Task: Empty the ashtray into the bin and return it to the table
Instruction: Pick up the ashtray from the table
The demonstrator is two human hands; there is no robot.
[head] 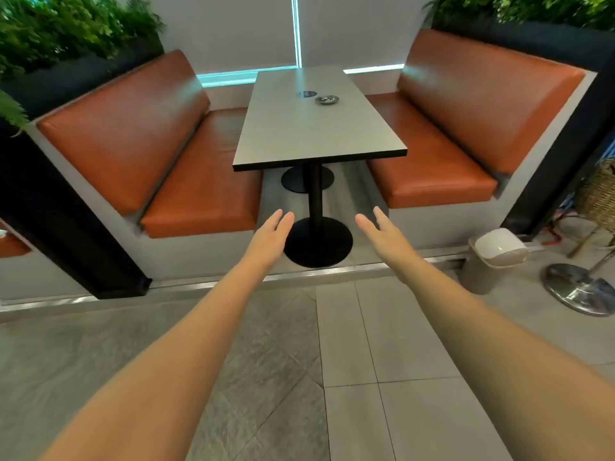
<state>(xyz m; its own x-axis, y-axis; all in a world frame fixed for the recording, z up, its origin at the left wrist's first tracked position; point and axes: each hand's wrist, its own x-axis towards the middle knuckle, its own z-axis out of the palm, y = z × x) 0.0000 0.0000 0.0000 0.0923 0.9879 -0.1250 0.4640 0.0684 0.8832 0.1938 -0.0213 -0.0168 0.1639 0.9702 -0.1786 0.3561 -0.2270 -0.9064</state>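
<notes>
A small round metal ashtray [327, 100] sits on the far half of a grey rectangular table [309, 134], next to a dark round sticker [306, 93]. A beige bin with a white swing lid [496, 257] stands on the floor at the right, beside the right bench. My left hand [271, 239] and my right hand [382, 232] are stretched out in front of me, low and well short of the table's near edge. Both hands are flat with fingers apart and hold nothing.
Orange padded benches [186, 181] [442, 161] flank the table on a raised step with a metal edge [332, 272]. The table has black pedestal bases [317, 242]. A chrome stand base [579, 289] and a woven basket [599, 194] are at the right. Planters line the bench backs.
</notes>
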